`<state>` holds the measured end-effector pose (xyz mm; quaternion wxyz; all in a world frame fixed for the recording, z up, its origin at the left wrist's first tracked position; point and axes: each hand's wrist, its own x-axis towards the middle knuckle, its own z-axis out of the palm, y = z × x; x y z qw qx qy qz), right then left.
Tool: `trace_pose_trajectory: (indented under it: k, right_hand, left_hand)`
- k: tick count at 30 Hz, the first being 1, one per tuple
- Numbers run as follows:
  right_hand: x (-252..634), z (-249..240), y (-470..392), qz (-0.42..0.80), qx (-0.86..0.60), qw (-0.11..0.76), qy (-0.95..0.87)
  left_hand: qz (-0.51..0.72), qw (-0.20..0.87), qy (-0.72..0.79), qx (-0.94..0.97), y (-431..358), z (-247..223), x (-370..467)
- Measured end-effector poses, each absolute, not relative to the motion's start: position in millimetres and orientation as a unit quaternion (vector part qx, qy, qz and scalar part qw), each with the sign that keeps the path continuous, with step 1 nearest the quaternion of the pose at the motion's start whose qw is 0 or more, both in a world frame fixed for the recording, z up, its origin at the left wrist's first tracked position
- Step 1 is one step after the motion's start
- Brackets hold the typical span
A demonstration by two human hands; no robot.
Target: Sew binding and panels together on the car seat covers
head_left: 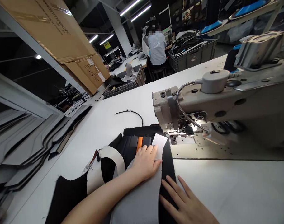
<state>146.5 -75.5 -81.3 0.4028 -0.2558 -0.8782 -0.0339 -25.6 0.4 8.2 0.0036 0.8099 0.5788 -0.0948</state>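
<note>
Head view: The grey ribbed fabric (138,203) lies on the black panel (168,165), directly under the left hand (145,162). Its long axis runs away from the wearer and slightly right; its far end lies just beside the head of the sewing machine (216,102). The left hand is nearer that end; its fingers bend together over the fabric, thumb apart. Whether it pinches the fabric cannot be told. The right hand (187,203) is unclosed, fingers spread, fingertips on the black panel beside the fabric's right edge. Containers: the nearer crate (142,76) contains grey and black pieces; the farther crate (194,59) contains stacked black pieces with pale edges.
</note>
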Motion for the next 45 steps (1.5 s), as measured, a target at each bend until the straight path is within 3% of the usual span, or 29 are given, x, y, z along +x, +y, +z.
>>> trace_pose_trajectory:
  k: [7,12,17,23,35,45]
  right_hand:
    - [126.5,-90.1,-90.6,-0.039,-0.283,0.488,-0.825]
    - [134.7,-81.1,-90.8,-0.015,-0.326,0.485,-0.811]
    - [145.6,-72.5,-84.8,-0.067,-0.276,0.41,-0.867]
    - [138.6,-86.1,-95.1,-0.028,-0.304,0.473,-0.827]
    - [150.0,-77.9,-92.1,-0.042,-0.287,0.465,-0.837]
    - [157.4,-82.1,-89.3,-0.04,-0.287,0.461,-0.838]
  left_hand:
    - [-0.051,-0.005,0.54,0.84,21.5,-9.8,-12.7]
    - [-0.019,0.006,0.496,0.868,13.5,-6.0,-15.3]
    - [-0.029,0.021,0.519,0.854,16.3,-7.8,-12.8]
    - [-0.022,0.012,0.53,0.848,11.4,-11.9,8.9]
    - [-0.061,-0.081,0.5,0.86,18.1,-10.3,15.1]
    - [-0.076,-0.091,0.504,0.855,21.0,-9.9,21.1]
